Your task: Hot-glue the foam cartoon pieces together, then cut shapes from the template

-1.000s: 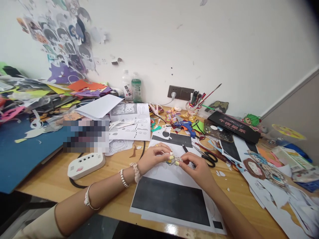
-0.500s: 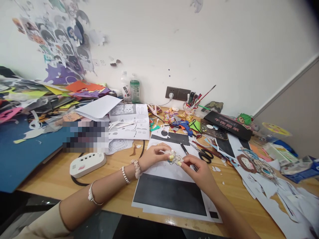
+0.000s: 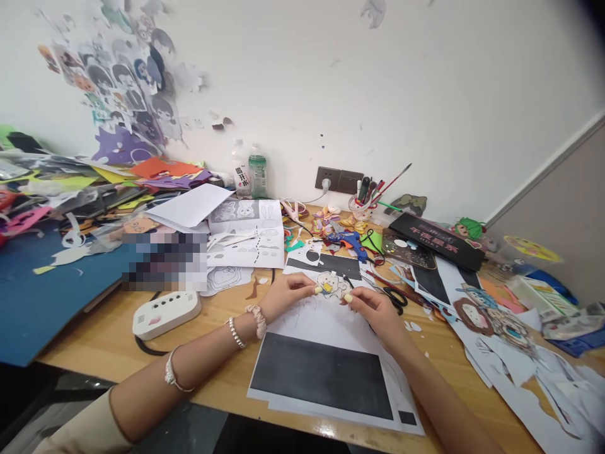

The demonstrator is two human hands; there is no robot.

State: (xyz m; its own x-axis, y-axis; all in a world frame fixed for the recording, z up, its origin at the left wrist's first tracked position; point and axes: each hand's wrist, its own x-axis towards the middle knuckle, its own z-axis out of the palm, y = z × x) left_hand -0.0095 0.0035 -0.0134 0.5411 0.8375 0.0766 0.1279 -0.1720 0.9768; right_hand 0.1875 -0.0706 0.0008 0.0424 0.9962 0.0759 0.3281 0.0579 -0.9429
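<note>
The left hand and right hand pinch a cutout at opposite sides, fingers narrow, inward from the table's near edge; seemingly light, easily creased; best held by its rim.

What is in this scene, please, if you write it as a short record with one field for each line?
Left hand: pinches the left side of the paper cutout
Right hand: fingertips at the cutout's right edge
Cutout: pale figure with a yellow patch
Below hands: white sheet with a large black block
Beside right hand: black-handled scissors, partly hidden
Beyond hands: blue glue gun
By wall: green-labelled bottle
</note>
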